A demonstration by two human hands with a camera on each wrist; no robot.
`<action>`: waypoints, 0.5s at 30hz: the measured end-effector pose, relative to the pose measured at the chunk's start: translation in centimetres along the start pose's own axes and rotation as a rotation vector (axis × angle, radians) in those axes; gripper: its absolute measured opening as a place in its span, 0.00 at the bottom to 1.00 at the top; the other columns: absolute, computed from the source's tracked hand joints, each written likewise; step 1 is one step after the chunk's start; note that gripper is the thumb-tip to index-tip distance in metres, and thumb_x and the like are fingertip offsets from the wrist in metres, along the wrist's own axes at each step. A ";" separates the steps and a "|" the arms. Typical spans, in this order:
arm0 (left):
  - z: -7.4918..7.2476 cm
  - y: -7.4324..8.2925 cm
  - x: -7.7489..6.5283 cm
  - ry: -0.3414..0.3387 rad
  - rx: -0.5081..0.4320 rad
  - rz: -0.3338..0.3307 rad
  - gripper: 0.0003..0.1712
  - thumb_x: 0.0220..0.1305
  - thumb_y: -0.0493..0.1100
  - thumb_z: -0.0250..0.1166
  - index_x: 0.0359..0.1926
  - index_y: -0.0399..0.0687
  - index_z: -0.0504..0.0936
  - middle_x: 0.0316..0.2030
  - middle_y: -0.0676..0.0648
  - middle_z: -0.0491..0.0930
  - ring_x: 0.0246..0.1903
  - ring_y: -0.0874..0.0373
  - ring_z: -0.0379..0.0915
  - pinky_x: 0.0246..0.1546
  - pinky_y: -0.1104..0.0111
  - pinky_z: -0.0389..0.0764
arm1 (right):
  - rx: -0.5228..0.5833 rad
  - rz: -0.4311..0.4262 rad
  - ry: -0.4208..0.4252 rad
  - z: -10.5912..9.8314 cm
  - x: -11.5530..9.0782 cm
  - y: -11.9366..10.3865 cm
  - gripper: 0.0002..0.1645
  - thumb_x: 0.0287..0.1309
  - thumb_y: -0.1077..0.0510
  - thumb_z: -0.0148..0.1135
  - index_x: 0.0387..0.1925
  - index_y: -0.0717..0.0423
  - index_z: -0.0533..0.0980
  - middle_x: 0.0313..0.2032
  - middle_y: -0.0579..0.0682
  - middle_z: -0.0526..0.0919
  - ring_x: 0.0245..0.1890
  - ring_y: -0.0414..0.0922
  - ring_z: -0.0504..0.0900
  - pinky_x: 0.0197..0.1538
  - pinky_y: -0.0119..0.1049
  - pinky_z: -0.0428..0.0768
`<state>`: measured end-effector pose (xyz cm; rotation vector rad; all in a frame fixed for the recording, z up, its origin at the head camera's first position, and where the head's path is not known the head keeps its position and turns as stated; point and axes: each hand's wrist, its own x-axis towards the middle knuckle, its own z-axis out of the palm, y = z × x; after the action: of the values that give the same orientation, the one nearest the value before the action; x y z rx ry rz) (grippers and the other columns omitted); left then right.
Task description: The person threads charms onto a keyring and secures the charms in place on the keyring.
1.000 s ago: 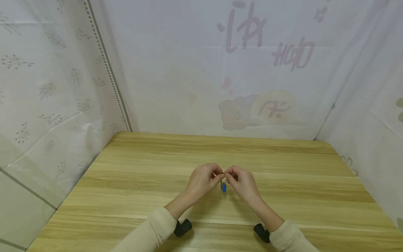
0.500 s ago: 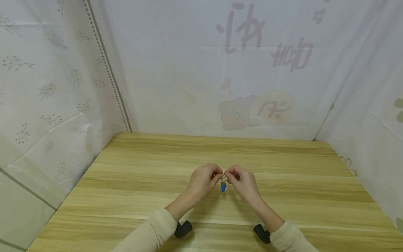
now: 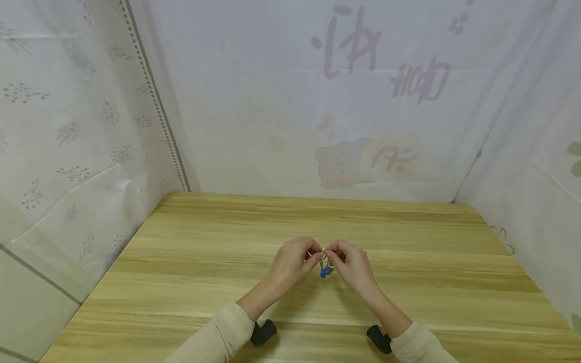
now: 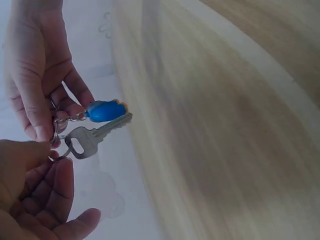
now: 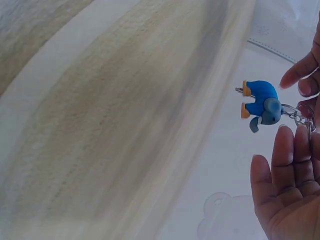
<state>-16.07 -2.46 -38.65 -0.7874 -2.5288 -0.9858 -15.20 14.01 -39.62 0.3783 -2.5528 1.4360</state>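
Left hand [image 3: 295,259] at nine o'clock, right hand [image 3: 350,262] at three, both pinching key ring [image 4: 61,158] between them, above surface [image 3: 218,227]. Key [image 4: 90,141], blue elephant charm [image 5: 262,102] dangle toward six in head view. Step: apparently fingertip work on ring; next move likely calls for steady opposed pinch.

- Looks like a cloth-walled booth [image 3: 236,116]; home or workplace, unclear.
- Creased left cloth [image 3: 97,196], back cloth [image 3: 254,60] and right cloth [image 3: 531,136] around a wood-grain table [image 3: 236,222].
- Sprigs [image 3: 33,195], a bear [image 3: 336,169] and lettering [image 3: 360,43] are printed on cloth.
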 end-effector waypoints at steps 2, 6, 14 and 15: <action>0.0 0.1 0.0 -0.007 0.013 -0.004 0.02 0.58 0.38 0.67 0.29 0.46 0.82 0.25 0.51 0.81 0.23 0.64 0.74 0.23 0.79 0.71 | -0.028 -0.037 0.009 0.0 -0.1 -0.2 0.05 0.59 0.66 0.60 0.29 0.57 0.79 0.21 0.48 0.80 0.20 0.42 0.76 0.24 0.27 0.74; -0.1 0.1 0.1 0.000 0.024 -0.003 0.03 0.58 0.38 0.67 0.28 0.46 0.82 0.24 0.52 0.80 0.21 0.66 0.71 0.21 0.80 0.69 | -0.032 -0.042 0.017 0.1 -0.1 -0.3 0.05 0.58 0.66 0.61 0.28 0.56 0.79 0.20 0.46 0.79 0.19 0.36 0.74 0.24 0.27 0.73; 0.0 0.1 0.0 0.048 0.003 -0.002 0.03 0.58 0.38 0.67 0.28 0.47 0.82 0.24 0.53 0.79 0.22 0.66 0.70 0.23 0.79 0.69 | 0.044 0.062 0.014 0.1 0.1 0.1 0.04 0.59 0.65 0.60 0.29 0.59 0.79 0.22 0.53 0.80 0.25 0.53 0.81 0.25 0.27 0.75; 0.0 0.1 0.0 0.049 0.001 -0.003 0.03 0.58 0.38 0.67 0.28 0.47 0.82 0.24 0.53 0.80 0.22 0.66 0.70 0.23 0.79 0.70 | 0.052 0.078 0.011 0.0 0.1 0.1 0.04 0.60 0.65 0.60 0.29 0.59 0.79 0.22 0.53 0.80 0.25 0.54 0.81 0.25 0.27 0.74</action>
<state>-16.07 -2.43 -38.57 -0.7503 -2.4893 -0.9923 -15.34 14.02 -39.71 0.2803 -2.5523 1.5302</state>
